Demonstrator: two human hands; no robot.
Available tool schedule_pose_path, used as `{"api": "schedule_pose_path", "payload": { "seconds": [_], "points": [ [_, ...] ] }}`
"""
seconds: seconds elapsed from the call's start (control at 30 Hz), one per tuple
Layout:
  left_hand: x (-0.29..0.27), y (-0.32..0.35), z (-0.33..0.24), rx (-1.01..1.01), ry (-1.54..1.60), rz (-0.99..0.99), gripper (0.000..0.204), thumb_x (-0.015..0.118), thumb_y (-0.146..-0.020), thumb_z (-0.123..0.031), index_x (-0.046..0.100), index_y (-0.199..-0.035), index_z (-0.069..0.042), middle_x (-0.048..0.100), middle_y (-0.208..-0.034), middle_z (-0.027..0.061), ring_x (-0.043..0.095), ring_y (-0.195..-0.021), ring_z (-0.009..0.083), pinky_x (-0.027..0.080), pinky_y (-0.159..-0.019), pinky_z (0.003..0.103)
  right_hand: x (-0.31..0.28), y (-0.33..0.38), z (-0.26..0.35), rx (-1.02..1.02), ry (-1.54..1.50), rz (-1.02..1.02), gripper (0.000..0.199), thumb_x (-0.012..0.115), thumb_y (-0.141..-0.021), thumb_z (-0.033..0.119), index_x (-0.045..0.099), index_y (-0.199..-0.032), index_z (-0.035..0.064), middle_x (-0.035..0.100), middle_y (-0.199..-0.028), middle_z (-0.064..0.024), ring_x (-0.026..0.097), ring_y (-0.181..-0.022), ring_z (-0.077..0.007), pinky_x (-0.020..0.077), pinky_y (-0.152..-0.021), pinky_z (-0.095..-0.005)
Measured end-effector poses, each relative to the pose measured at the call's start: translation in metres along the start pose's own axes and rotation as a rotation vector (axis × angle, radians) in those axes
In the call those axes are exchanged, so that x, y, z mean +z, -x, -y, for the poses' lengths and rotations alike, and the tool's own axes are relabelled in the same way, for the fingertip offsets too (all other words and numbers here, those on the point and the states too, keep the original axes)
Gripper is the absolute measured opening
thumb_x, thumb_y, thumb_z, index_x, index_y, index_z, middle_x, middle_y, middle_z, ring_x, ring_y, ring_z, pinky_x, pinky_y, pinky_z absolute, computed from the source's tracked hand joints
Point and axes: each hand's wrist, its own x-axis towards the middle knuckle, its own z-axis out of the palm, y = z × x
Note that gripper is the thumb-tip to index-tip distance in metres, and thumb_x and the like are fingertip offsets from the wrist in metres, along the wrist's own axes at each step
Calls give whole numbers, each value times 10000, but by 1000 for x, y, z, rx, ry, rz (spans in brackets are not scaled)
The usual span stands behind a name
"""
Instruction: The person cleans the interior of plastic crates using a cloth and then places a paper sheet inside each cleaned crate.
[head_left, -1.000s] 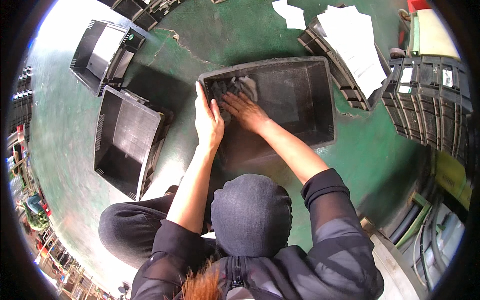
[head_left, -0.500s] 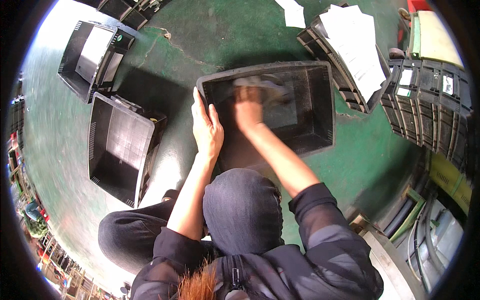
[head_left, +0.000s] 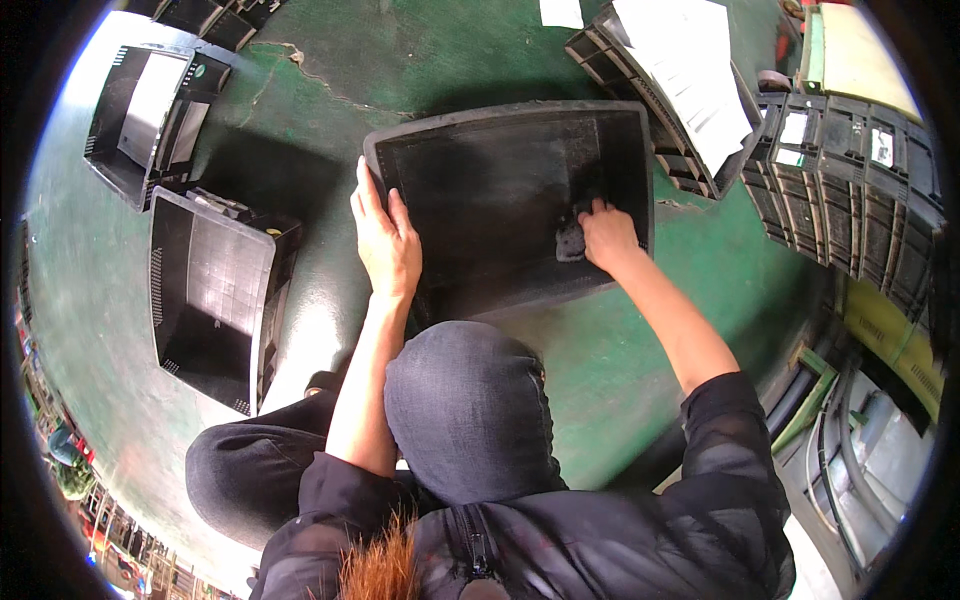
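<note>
One black plastic crate point(head_left: 500, 190), rectangular with a dusty matte floor, sits on the green floor point(head_left: 600, 350) at centre. The left hand point(head_left: 385, 245) lies flat, fingers extended, gripping its rim at nine o'clock. The right hand point(head_left: 605, 235), at three o'clock inside, presses a small dark cloth point(head_left: 570, 240) against the bottom. Two more ribbed crates point(head_left: 215, 290) lie at nine and ten o'clock; stacked crates point(head_left: 850, 180) and white paper sheets point(head_left: 690, 70) at one to two o'clock.

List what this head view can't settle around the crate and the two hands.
- Right hand: the grey pad under it is mostly covered by the fingers; its kind is unclear.
- Crate: near wall hidden by the knee.
- Left hand: fingertips curl over the crate rim, out of sight.
- Papers: cut off by the top edge.
</note>
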Motion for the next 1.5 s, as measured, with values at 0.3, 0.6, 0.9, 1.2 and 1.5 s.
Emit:
{"api": "schedule_pose_path", "payload": {
  "seconds": [0.3, 0.6, 0.9, 1.2, 1.5],
  "points": [
    [12, -4, 2, 109, 3, 33, 498, 437, -909, -109, 266, -1376, -95, 421, -1174, 214, 506, -1022, 362, 435, -852, 393, -42, -36, 170, -262, -438, 232, 178, 518, -765, 127, 684, -828, 112, 643, -888, -168, 637, -821, -320, 518, -707, -406],
    [1, -3, 14, 73, 93, 83, 501, 423, -913, -141, 263, -1385, -90, 408, -1228, 198, 469, -1101, 332, 385, -931, 377, -8, -19, 26, 192, -426, -84, 169, 503, -789, 108, 558, -940, 53, 577, -915, -170, 589, -863, -353, 493, -712, -452],
    [6, -2, 29, 49, 161, 25, 424, 359, -955, -191, 329, -1365, -87, 480, -1141, 136, 458, -1071, 235, 343, -941, 326, -22, -113, 129, 466, -1745, -764, 111, 378, -918, 177, 419, -871, 85, 511, -788, -49, 544, -710, -201, 456, -587, -351],
    [11, -10, 33, 45, 287, 49, 419, 355, -947, -170, 345, -1356, -84, 452, -1176, 159, 462, -1073, 260, 344, -948, 334, -37, -88, 172, -146, -761, -424, 356, 575, -690, 40, 559, -1034, 131, 526, -1047, -115, 607, -794, -347, 499, -685, -449],
    [10, -6, 33, 147, 209, -58, 427, 424, -926, -137, 367, -1344, -72, 503, -1059, 161, 516, -943, 266, 402, -860, 325, -11, -28, 131, -367, -395, 265, 297, 499, -710, 127, 657, -954, 185, 577, -972, -120, 587, -849, -307, 491, -732, -384]
  ]
}}
